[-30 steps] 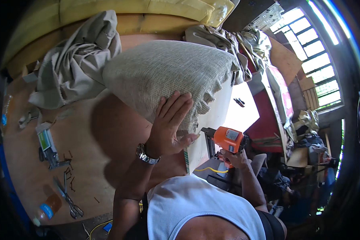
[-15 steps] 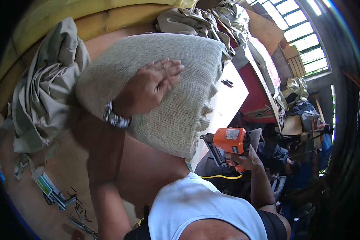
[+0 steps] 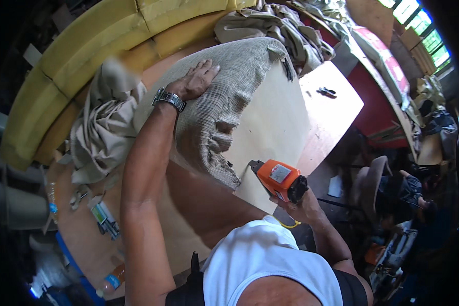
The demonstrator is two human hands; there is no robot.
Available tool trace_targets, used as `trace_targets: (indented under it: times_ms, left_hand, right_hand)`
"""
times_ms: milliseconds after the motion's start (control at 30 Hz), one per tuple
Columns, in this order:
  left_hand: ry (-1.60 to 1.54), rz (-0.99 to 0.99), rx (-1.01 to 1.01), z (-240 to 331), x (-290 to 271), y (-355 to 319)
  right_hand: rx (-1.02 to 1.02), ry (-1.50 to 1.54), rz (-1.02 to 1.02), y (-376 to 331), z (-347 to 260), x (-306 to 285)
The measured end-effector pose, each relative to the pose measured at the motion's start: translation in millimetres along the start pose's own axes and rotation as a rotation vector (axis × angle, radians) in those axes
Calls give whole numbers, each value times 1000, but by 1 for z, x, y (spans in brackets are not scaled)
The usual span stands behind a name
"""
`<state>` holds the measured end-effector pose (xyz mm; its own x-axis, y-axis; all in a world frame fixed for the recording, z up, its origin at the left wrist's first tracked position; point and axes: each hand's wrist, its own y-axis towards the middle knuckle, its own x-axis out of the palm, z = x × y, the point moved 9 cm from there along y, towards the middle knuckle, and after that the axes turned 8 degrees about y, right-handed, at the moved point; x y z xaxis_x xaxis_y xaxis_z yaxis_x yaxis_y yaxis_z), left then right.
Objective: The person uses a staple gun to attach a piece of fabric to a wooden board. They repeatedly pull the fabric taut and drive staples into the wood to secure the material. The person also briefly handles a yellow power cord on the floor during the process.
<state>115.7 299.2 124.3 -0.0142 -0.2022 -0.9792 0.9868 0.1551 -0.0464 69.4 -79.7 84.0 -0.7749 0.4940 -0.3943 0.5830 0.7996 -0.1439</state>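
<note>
My left hand lies flat, fingers stretched out, on a padded seat piece covered in woven beige-grey fabric. The piece is tilted, so its pale wooden board faces right. Along the board's border the fabric edge is gathered, wrinkled and frayed. My right hand is closed around the handle of an orange and black staple gun. Its dark nose points up and left at the board, near the ragged fabric edge at the lower corner; whether it touches, I cannot tell. A yellow hose shows below the gun.
Pliers lie on the table's bright right part. Crumpled beige cloth is heaped at left, more cloth behind. Yellow foam curves along the far side. Staple strips and a bottle lie lower left. Another person is at right.
The padded piece has tilted, exposing far more of its wooden board. My left hand still presses on the fabric. The staple gun has turned, its nose now pointing at the board; the view has shifted.
</note>
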Motion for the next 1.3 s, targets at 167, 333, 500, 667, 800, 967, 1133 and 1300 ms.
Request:
trace_targets:
  times_ms: [167,333,500,667,800,967,1133,1300]
  left_hand:
    - [-325,14,-161,20,1,-6]
    - [-334,47,-201,39,-14,-28]
    - [-271,130,-204,71,-27,-46]
    - [-177,155,-184,94,-36,-55]
    - [-207,182,-76,97,-37,-53]
    - [-230,200,-7,98,-39,-53]
    - [-175,187,-71,81,-24,-52]
    - [-120,209,-91,74,-17,-50]
  right_hand:
    - [167,19,-109,8,25,-8]
    - [179,-26,-217,16,22,-19]
    - [76,36,-285,19,48,-13]
    - [97,256,-408,27,51,-21]
    - [51,608,-370,49,1,-61]
    - [-262,205,-194,95,-70,-93]
    - [-248,159,-232,132,-110,-79]
    - [-277,74,-194,139,-116,-73]
